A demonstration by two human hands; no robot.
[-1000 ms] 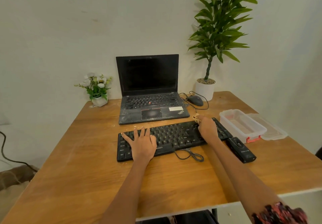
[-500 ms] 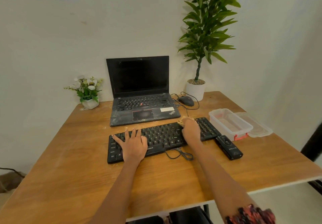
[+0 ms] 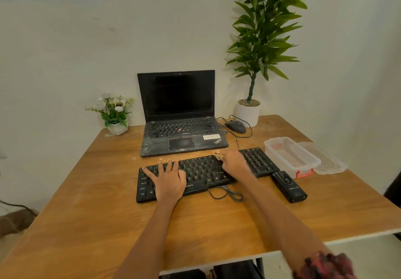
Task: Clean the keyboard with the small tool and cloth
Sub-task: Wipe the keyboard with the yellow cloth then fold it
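A black keyboard lies across the middle of the wooden table, its cable looped at the front edge. My left hand rests flat on the keyboard's left part with fingers spread. My right hand sits over the keys right of centre and pinches a small tan tool, whose tip pokes out at the keyboard's top edge. Pale crumbs lie along the table by that edge. No cloth is in sight.
An open dusty laptop stands behind the keyboard. A mouse and a potted plant are at the back right, a flower pot at the back left. A clear plastic box, its lid and a black device lie right.
My right hand has moved leftward along the keyboard with the tool, from near the number pad toward the middle keys. My left hand has stayed on the left part.
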